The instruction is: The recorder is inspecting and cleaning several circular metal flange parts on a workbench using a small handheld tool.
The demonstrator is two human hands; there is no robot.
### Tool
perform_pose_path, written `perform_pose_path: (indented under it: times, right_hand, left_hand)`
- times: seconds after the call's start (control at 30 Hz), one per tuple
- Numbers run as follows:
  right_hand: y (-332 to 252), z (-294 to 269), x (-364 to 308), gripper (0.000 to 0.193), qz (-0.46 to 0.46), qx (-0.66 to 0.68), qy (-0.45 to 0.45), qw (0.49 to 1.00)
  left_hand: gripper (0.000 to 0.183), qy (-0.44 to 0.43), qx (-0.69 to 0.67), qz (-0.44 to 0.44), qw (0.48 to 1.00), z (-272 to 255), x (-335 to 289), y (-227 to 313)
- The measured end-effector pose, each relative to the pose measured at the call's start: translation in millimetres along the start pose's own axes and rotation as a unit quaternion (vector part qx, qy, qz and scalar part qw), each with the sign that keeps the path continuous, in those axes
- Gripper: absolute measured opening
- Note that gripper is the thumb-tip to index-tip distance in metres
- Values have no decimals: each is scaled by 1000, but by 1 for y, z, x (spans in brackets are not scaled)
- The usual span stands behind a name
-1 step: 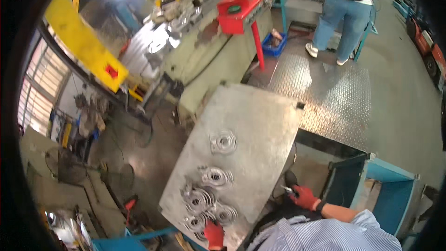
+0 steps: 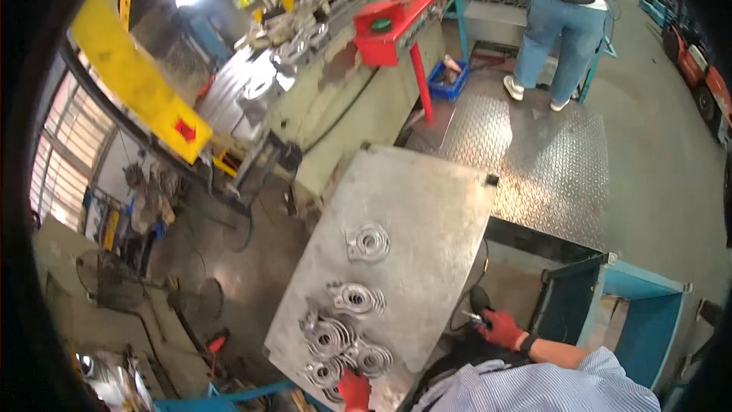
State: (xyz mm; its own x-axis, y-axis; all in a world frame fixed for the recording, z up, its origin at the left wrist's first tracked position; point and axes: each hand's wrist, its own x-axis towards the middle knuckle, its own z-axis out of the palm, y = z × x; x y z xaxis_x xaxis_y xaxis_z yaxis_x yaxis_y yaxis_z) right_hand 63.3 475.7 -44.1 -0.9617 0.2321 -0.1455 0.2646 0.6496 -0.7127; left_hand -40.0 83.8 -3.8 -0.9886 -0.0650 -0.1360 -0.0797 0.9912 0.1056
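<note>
Stretching along the upper left, a long pale machine (image 2: 343,133) forms the largest body in this part of the workshop. In front of it stands the counter (image 2: 427,229), a bare metal sheet set aslant to the viewer. Beyond its far right corner lies a tread plate (image 2: 549,175), at whose far end a co-worker (image 2: 564,38) in blue jeans stands, back turned. To the right of the counter is a teal bin (image 2: 648,328); at the upper left a yellow beam (image 2: 137,76) slopes down. A red stand (image 2: 377,49) rises beside the machine, with a small blue basket (image 2: 448,93) near its leg.

On the counter, the ringed metal parts (image 2: 377,250) occupy the left and near portion: one pile lies alone farthest off, another is nearer, and the rest crowd together by the near edge. The left hand (image 2: 354,391), red-gloved, is at the nearest of these, fingers against its side; whether its grip holds a part cannot be told. The right hand (image 2: 502,329), likewise gloved, is off the counter's right edge, its grip closed around a small tool (image 2: 475,318), whose thin tip points left.
</note>
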Motion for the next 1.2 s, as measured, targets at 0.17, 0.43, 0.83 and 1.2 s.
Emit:
perform_pose_path:
  times: [0.17,0.43,0.83,1.2]
  right_hand:
    - [-5,-13,4,37,-14,16,41,999]
    - [24,-35,64,39,-37,41,83,995]
    - [90,-141,169,41,-27,19,46,998]
    - [168,-179,157,33,173,39,137,975]
  left_hand:
    - [26,-127,271,241,923,33,27,-51]
    - [33,-76,240,160,955,-89,95,41]
    - [46,178,-151,241,942,-358,316,404]
    - [72,199,14,247,948,-361,536,571]
